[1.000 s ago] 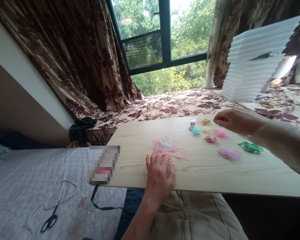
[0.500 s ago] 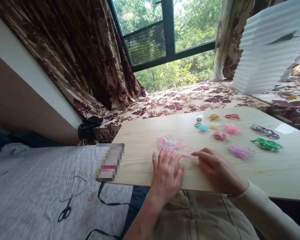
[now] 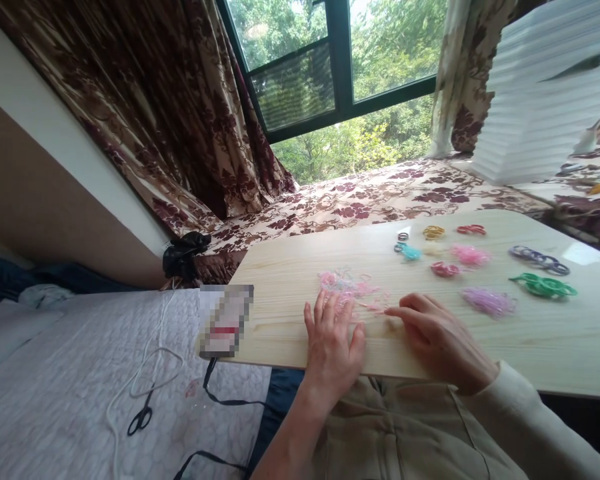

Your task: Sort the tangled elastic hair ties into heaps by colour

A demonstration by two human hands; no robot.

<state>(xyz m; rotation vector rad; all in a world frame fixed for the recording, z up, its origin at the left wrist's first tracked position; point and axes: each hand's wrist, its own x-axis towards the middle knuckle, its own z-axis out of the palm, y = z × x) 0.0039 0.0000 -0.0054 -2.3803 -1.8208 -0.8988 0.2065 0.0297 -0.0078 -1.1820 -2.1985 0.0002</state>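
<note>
A pale wooden board (image 3: 290, 267) lies across my lap. A mixed heap of small pink and pastel rubber bands (image 3: 347, 285) sits on it just beyond my fingertips. My left hand (image 3: 333, 347) lies flat on the board with fingers spread, touching the heap's near edge. My right hand (image 3: 437, 340) rests beside it, forefinger stretched toward a loose pink band (image 3: 375, 307). Sorted little piles lie further right: teal (image 3: 409, 252), yellow (image 3: 433, 232), red (image 3: 471, 229), pink (image 3: 470, 255), purple (image 3: 489, 301), green (image 3: 545, 285) and dark blue (image 3: 537, 256).
A stack of white foam sheets (image 3: 535, 113) stands at the back right on the flowered window seat. On the quilt at left lie scissors (image 3: 141, 417), a white cord (image 3: 150, 363) and a black strap (image 3: 225, 400). A black hair tie (image 3: 184, 252) sits by the wall.
My right hand came back from the far sorted piles to the board's near edge beside the mixed heap. My left hand stayed put. The view shifted slightly left.
</note>
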